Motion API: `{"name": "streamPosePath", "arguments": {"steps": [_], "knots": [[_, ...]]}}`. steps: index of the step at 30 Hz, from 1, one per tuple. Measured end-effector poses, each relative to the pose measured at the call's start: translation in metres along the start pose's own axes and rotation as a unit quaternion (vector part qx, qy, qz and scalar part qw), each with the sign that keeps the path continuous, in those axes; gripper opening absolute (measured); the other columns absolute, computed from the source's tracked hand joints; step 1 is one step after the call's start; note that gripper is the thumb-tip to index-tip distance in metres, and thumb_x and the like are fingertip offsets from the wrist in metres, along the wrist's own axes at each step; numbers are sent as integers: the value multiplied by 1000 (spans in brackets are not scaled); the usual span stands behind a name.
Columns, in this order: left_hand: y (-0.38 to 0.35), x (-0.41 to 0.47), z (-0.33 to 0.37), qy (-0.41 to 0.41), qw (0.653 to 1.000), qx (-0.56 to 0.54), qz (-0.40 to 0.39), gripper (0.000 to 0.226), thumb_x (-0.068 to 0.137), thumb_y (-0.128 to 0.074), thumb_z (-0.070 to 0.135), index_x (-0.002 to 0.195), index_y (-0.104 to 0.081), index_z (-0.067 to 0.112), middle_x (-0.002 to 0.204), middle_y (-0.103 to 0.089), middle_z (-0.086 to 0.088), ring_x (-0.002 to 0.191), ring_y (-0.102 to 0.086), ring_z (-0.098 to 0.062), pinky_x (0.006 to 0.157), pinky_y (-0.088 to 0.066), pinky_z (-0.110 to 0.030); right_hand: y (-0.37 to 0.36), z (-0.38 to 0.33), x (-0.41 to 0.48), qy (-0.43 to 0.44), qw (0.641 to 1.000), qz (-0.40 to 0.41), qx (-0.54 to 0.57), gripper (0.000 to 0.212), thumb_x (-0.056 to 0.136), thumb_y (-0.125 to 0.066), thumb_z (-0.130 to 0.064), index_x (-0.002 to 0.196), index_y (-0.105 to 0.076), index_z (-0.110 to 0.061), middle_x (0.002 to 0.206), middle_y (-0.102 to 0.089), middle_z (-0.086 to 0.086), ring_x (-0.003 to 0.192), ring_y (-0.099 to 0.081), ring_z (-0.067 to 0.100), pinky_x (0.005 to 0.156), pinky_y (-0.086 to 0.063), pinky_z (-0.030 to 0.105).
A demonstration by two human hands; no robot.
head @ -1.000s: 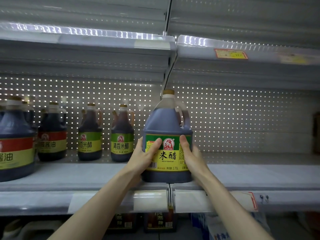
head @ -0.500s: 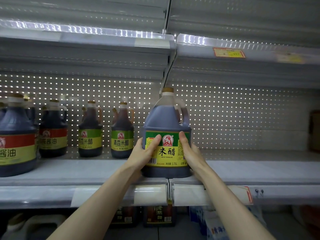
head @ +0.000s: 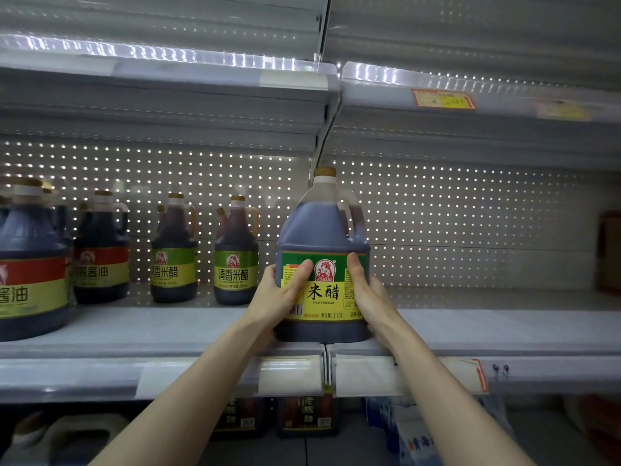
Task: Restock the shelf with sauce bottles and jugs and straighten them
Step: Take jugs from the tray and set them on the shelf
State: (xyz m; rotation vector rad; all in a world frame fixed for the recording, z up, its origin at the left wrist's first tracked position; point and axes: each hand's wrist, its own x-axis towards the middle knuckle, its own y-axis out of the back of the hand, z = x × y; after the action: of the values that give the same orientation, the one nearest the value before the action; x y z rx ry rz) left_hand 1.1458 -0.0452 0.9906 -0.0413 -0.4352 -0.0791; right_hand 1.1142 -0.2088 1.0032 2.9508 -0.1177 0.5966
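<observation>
The rice vinegar jug [head: 322, 230] stands upright at the very front of the middle shelf [head: 168, 327], right over the seam where two shelf boards meet. Both hands clasp it low on the label: the left hand [head: 279, 294] and the right hand [head: 373, 297] each press a thumb on the front, with the fingers curled round the sides out of sight. Its base looks to be resting on the shelf, though I can't be sure it isn't lifted a hair.

To my eye the job now is seating and squaring it. I'd push it back with the base flat so it doesn't catch on the seam, settle it wholly on one board, and leave the label facing out like its neighbours. It looks full and heavy, so the low two-handed hold suits it.

The jug is filled with dark liquid up to the shoulder, the neck clear under a tan cap. To the left, well apart, two small green-labelled bottles [head: 173, 250] hold a browner liquid. Beyond them stand the red-labelled soy jugs [head: 100, 250], nearly black inside. More dark bottles [head: 307, 415] sit on the shelf below.
</observation>
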Motion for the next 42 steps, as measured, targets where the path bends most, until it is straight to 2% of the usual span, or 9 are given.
{"name": "streamPosePath", "arguments": {"steps": [4, 11, 18, 22, 28, 31, 36, 40, 42], "knots": [[0, 0, -1, 3, 1000, -2, -3, 105, 44, -72, 75, 126, -50, 13, 106, -72, -3, 92, -71, -17, 82, -58, -38, 1, 2, 1, 3, 1000, -1, 2, 74, 64, -42, -78, 112, -61, -24, 99, -73, -3, 94, -69, 14, 86, -53, 31], [-3, -3, 2, 3, 1000, -18, -7, 90, 56, -70, 63, 125, -50, 10, 106, -72, -5, 91, -72, -17, 68, -58, -26, 0, 2, 0, 4, 1000, -4, 3, 74, 64, -42, -77, 111, -63, -23, 98, -73, -4, 93, -69, 12, 84, -53, 28], [-2, -5, 4, 7, 1000, -5, -2, 95, 51, -70, 68, 125, -50, 12, 105, -73, -4, 92, -72, -17, 77, -58, -33, 1, 2, 1, -5, 1000, -3, 0, 82, 63, -43, -79, 118, -60, -21, 100, -73, -2, 93, -69, 12, 81, -54, 28], [-3, -6, 6, 11, 1000, -1, -2, 95, 51, -71, 68, 125, -50, 12, 107, -72, -4, 93, -71, -18, 82, -58, -38, 0, 1, -1, 0, 1000, 5, -1, 72, 67, -42, -75, 109, -65, -21, 94, -74, -4, 88, -69, 11, 78, -54, 26], [-5, -12, 9, 25, 1000, 5, 9, 88, 52, -69, 64, 123, -50, 15, 106, -72, -3, 92, -71, -17, 79, -57, -34, 1, 2, -2, -5, 1000, 2, 5, 64, 68, -43, -72, 96, -67, -21, 86, -74, -5, 84, -70, 10, 72, -53, 23], [-8, -15, 11, 29, 999, 8, 27, 73, 60, -68, 58, 119, -53, 15, 102, -72, -2, 89, -71, -14, 69, -55, -26, 1, 4, 0, 6, 1000, 14, 15, 62, 69, -47, -72, 105, -62, -23, 92, -74, -4, 86, -70, 11, 72, -53, 24], [-9, -25, 23, 15, 998, 8, 52, 49, 80, -71, 37, 121, -48, 19, 101, -66, 8, 86, -64, -4, 62, -48, -16, 2, 2, -2, 39, 998, 45, 18, 49, 87, -58, -52, 123, -49, -20, 109, -66, -2, 93, -66, 10, 74, -53, 25], [-4, -38, 44, -24, 997, 46, 62, 70, 80, -72, 35, 140, -38, 19, 116, -54, 7, 102, -54, -7, 83, -45, -23, 8, -15, -16, 94, 994, 60, 21, 36, 90, -63, -35, 121, -48, -24, 109, -58, -11, 95, -56, -4, 68, -48, 11], [-1, -52, 51, -43, 996, 56, 54, 72, 80, -72, 33, 141, -38, 16, 112, -53, 12, 97, -54, -1, 78, -45, -17, 10, -23, -26, 108, 992, 63, 11, 27, 90, -64, -26, 113, -48, -26, 99, -55, -20, 88, -53, -10, 62, -46, 4]]}}
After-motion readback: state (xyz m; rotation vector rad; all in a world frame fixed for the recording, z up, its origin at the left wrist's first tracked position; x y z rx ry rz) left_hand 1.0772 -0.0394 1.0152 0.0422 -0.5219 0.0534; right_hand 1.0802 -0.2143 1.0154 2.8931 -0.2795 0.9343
